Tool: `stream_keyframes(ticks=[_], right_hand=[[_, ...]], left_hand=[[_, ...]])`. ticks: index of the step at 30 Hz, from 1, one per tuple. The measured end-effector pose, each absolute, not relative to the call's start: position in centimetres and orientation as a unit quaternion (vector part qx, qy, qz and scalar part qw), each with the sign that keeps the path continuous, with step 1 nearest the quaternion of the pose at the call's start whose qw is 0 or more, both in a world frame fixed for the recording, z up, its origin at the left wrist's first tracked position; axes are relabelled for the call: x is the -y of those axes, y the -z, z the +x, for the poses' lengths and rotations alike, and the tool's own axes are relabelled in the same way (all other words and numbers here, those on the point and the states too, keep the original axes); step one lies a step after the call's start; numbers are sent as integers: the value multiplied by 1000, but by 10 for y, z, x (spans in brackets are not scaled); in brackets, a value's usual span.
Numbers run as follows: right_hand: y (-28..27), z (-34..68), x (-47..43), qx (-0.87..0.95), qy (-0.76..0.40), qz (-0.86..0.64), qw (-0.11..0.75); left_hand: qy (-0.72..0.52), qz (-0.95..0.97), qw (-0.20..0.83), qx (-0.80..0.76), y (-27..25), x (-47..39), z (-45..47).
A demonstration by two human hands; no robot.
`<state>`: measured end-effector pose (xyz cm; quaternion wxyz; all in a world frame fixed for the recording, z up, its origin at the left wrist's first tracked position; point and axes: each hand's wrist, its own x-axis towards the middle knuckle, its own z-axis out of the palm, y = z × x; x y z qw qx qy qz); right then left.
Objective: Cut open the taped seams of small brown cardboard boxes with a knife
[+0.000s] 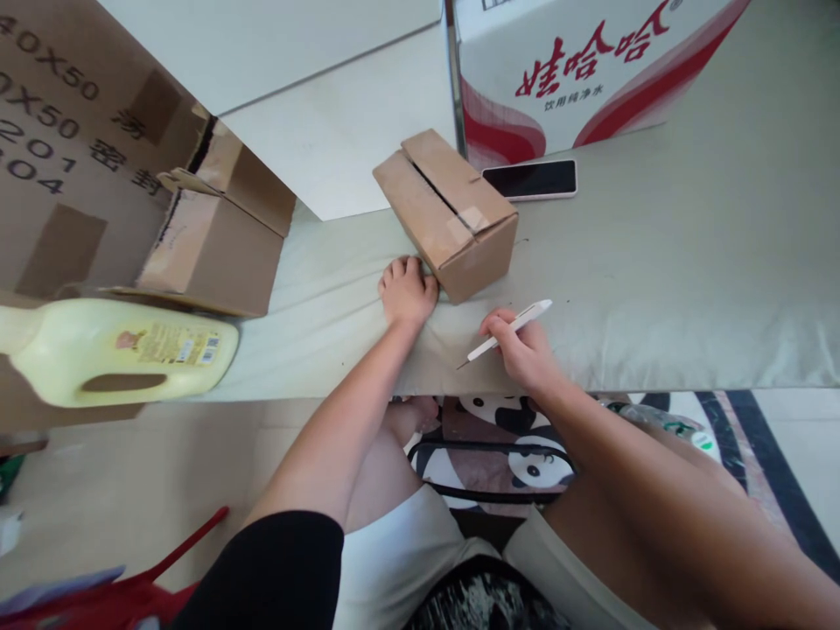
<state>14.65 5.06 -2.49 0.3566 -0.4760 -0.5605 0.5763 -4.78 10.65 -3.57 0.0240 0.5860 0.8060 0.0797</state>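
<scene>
A small brown cardboard box (452, 206) stands on the cloth-covered surface, its top flaps folded in with a narrow dark gap between them and a bit of clear tape near one end. My left hand (408, 289) rests palm down on the cloth against the box's near left side, fingers slightly spread and holding nothing. Right of it, my right hand (521, 350) is closed around a slim white pen-shaped tool (535, 312). The tool's thin dark tip points down and left, apart from the box; its exact kind is unclear.
Behind the box are a white carton (347, 131), a red-and-white water carton (604, 74) and a phone (538, 179). Larger brown cartons (216, 245) and a pale yellow jug (131, 350) stand at left. The cloth surface (709, 289) ends at a front edge above my legs.
</scene>
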Motion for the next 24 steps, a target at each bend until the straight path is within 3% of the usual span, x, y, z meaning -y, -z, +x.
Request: stream_keyframes(ticks=[13,19,24], right_hand=[[24,125,-48,567,-575,-479,344],[30,103,-45,607,-539,-470,347],[46,93,-43,590,-515,-488,386]], left_hand=[[-127,592,76,-792,39,-102,-56],[-238,608,240,-719,33,-87,-83],[-362,507,384,-681,28,-52,-108]])
